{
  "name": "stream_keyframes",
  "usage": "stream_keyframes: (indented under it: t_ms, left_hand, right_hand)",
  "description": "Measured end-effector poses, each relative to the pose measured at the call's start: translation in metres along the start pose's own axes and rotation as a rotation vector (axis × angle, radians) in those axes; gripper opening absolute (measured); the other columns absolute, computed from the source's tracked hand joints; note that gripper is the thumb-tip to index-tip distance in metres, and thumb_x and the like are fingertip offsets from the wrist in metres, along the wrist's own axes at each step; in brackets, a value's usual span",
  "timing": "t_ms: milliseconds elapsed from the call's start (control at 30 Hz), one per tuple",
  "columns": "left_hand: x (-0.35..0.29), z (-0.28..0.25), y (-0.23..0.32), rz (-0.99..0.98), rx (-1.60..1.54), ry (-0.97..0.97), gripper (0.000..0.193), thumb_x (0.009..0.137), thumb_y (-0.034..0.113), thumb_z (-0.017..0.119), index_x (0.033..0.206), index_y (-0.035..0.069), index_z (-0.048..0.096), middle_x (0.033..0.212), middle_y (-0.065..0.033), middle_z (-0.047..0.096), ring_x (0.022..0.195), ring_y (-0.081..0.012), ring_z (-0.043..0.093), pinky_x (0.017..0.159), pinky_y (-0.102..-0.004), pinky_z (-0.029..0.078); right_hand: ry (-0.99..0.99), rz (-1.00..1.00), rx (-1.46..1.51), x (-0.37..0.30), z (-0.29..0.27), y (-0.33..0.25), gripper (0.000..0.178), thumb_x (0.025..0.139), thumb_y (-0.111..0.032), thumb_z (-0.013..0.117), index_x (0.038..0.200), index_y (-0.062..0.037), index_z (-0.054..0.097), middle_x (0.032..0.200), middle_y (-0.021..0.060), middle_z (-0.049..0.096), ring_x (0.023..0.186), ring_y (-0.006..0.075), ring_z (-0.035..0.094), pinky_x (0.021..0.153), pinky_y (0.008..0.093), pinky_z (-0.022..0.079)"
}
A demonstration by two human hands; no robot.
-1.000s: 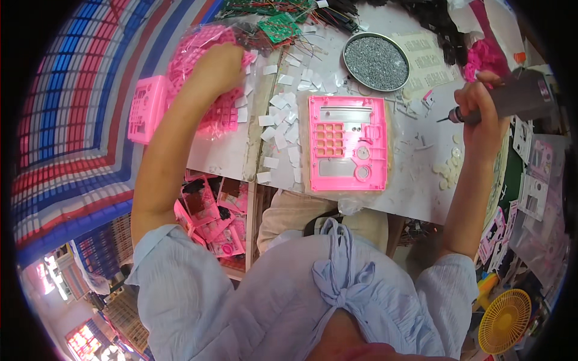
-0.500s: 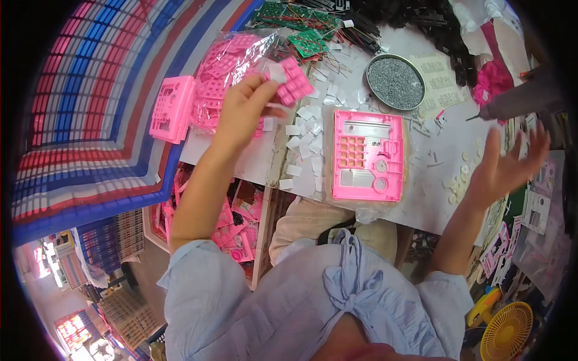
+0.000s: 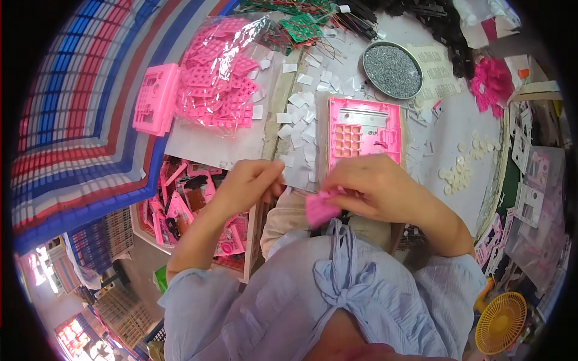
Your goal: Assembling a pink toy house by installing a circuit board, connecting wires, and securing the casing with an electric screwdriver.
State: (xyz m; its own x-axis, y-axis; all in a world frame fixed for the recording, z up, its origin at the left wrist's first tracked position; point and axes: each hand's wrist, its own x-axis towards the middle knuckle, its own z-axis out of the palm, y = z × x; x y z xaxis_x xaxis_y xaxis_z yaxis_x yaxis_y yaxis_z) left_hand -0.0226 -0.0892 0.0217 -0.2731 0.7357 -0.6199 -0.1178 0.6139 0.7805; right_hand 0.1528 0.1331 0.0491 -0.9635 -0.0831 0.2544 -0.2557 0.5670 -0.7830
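Observation:
My right hand [image 3: 376,183] is closed on a pink rubber keypad [image 3: 322,207], held low over my lap at the table's front edge. My left hand [image 3: 250,183] is to its left with the fingers curled together; whatever is in them, if anything, is hidden. Its fingertips are close to a small white square [image 3: 286,160] at the table edge. Just beyond my right hand lies an open pink plastic casing [image 3: 366,111] with a grid of key openings; the hand hides its near part. More white squares [image 3: 298,114] are scattered left of the casing.
A clear bag of pink keypads [image 3: 217,78] lies at the left, beside another pink casing [image 3: 156,99] on a striped crate [image 3: 114,162]. Beyond are a round tin of screws [image 3: 392,69] and green circuit boards [image 3: 301,27]. An open drawer [image 3: 186,210] holds pink parts.
The keypad has passed from my left hand to my right and moved down toward my lap. My left hand has come back from the bag; my right hand has swung in from the right.

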Motion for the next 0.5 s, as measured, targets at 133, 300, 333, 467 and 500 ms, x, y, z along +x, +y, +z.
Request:
stream_keyframes:
  t_ms: [133, 300, 333, 467, 500]
  left_hand:
    - [0.000, 0.014, -0.017, 0.294, 0.415, 0.300, 0.020, 0.096, 0.018, 0.066, 0.092, -0.001, 0.068, 0.067, -0.0031, 0.062, 0.057, -0.0104, 0.054, 0.055, -0.0255, 0.042]
    - [0.023, 0.039, 0.007, 0.731, 0.467, 0.341, 0.014, 0.087, 0.008, 0.071, 0.098, 0.000, 0.068, 0.084, -0.0069, 0.065, 0.070, -0.0176, 0.059, 0.062, -0.0303, 0.046]
    - [0.032, 0.041, 0.007, 0.847, 0.522, 0.340, 0.017, 0.085, 0.008, 0.072, 0.100, 0.001, 0.068, 0.090, -0.0082, 0.066, 0.076, -0.0209, 0.061, 0.066, -0.0324, 0.048]
    - [0.054, 0.058, 0.006, 1.132, 0.674, 0.343, 0.034, 0.079, 0.013, 0.077, 0.110, 0.006, 0.067, 0.112, -0.0112, 0.065, 0.100, -0.0331, 0.061, 0.083, -0.0414, 0.050]
    - [0.056, 0.061, 0.005, 1.111, 0.739, 0.330, 0.037, 0.078, 0.015, 0.077, 0.111, 0.006, 0.066, 0.115, -0.0114, 0.064, 0.103, -0.0332, 0.060, 0.086, -0.0423, 0.049]
  right_hand:
    - [-0.037, 0.471, 0.162, -0.006, -0.018, 0.015, 0.018, 0.084, -0.013, 0.077, 0.095, -0.0003, 0.070, 0.079, 0.0095, 0.066, 0.067, 0.0179, 0.064, 0.063, 0.0302, 0.051]
    - [0.012, 0.488, -0.130, 0.001, -0.019, 0.059, 0.020, 0.085, -0.015, 0.075, 0.094, 0.0017, 0.069, 0.078, 0.0126, 0.067, 0.067, 0.0211, 0.064, 0.064, 0.0326, 0.051]
    - [0.012, 0.484, -0.158, 0.002, -0.022, 0.055, 0.020, 0.085, -0.015, 0.075, 0.095, 0.0019, 0.069, 0.077, 0.0132, 0.067, 0.066, 0.0222, 0.064, 0.064, 0.0333, 0.051]
    - [-0.021, 0.518, -0.238, 0.006, -0.026, 0.053, 0.020, 0.083, -0.013, 0.076, 0.093, 0.0023, 0.069, 0.077, 0.0148, 0.066, 0.065, 0.0270, 0.064, 0.065, 0.0362, 0.052]
    - [-0.012, 0.508, -0.273, 0.005, -0.024, 0.055, 0.022, 0.082, -0.014, 0.076, 0.095, 0.0013, 0.069, 0.083, 0.0145, 0.067, 0.068, 0.0272, 0.064, 0.066, 0.0366, 0.052]
